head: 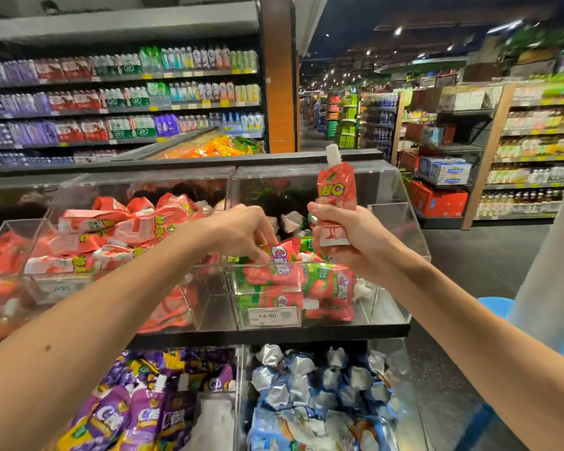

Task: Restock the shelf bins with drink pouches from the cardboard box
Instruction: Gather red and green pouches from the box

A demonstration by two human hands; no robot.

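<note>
Drink pouches (137, 415) in purple lie nearest, low on the left, with blue and silver ones (306, 392) beside them. One shelf up, the left hand (241, 231) reaches into the right clear bin (388, 307), fingertips pinching a lying red pouch (285, 252) atop the pile. The right hand (349, 245) grips an upright red pouch (336, 193) just over that bin, white cap up. Left of it, another bin (215, 297) holds more red pouches (118, 229). Farther back, bottle shelves (121, 102) line the aisle

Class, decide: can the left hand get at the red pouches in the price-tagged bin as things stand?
Probably yes: the left hand is in the open-topped bin, fingers on a red pouch; nothing blocks it.
</note>
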